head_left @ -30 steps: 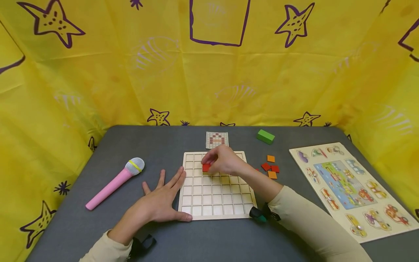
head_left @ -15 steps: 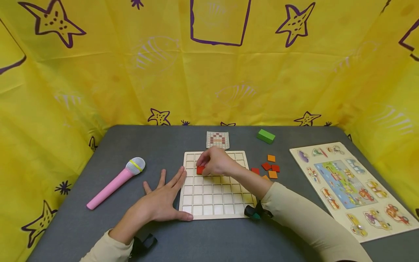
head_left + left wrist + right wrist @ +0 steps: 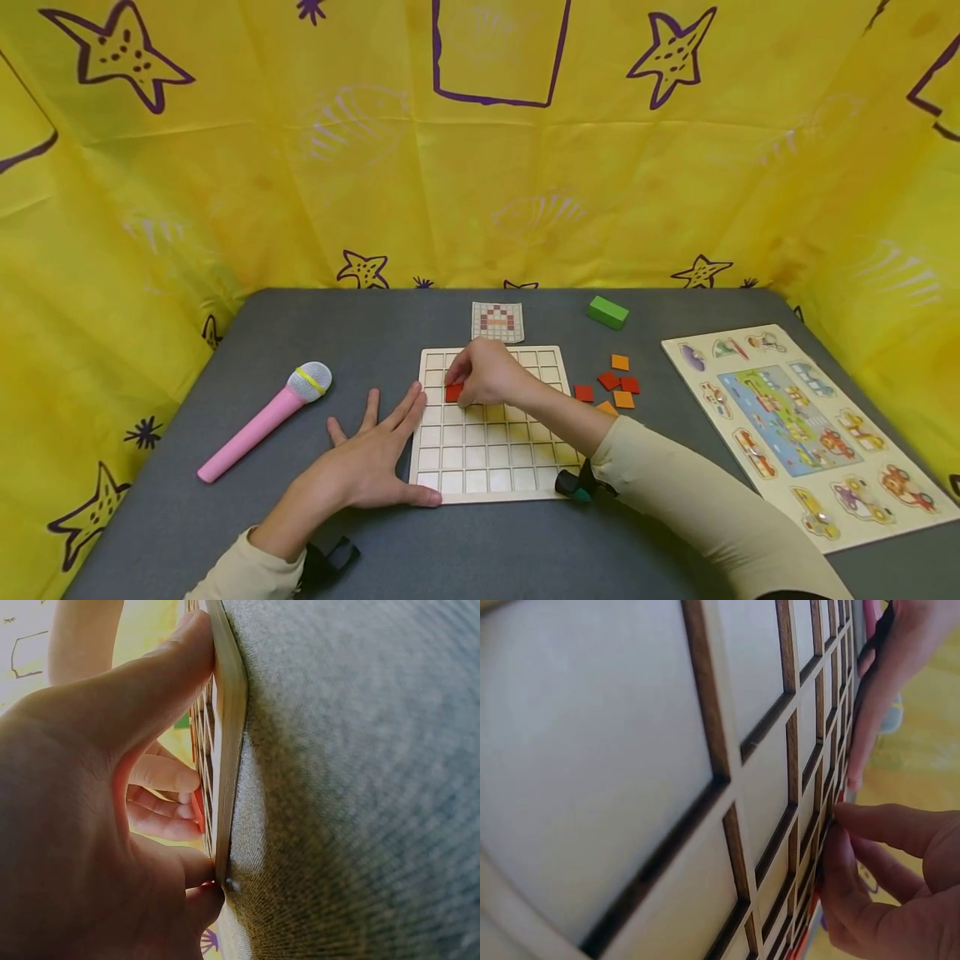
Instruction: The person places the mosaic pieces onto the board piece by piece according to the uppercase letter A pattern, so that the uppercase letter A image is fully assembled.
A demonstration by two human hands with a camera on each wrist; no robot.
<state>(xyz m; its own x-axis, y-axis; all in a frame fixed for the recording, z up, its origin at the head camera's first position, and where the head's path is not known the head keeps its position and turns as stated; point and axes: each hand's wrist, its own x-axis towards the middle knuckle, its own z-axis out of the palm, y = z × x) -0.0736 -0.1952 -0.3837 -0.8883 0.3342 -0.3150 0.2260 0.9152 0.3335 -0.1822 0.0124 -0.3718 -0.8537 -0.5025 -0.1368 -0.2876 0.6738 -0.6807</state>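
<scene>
A wooden grid board (image 3: 495,458) lies flat on the grey table. Along its left side my left hand (image 3: 375,467) is spread, with straight fingers and an outstretched thumb touching the edge. My right hand (image 3: 491,375) pinches a red square tile (image 3: 453,392) at the board's upper left cells. In the left wrist view the same red tile (image 3: 198,808) sits against the grid under the right fingertips. Part of the board's upper middle is hidden behind my right hand. Just beyond the board is a small pattern card (image 3: 497,322) with a coloured grid design.
Loose red tiles (image 3: 629,384) and orange tiles (image 3: 620,362) lie right of the board, several in all. A green block (image 3: 607,312) stands behind them. A picture puzzle board (image 3: 810,433) is at the right, a pink toy microphone (image 3: 266,421) at the left.
My right hand has shifted slightly left and toward me with the red tile, across the board's upper left cells. The left hand stays against the board's edge.
</scene>
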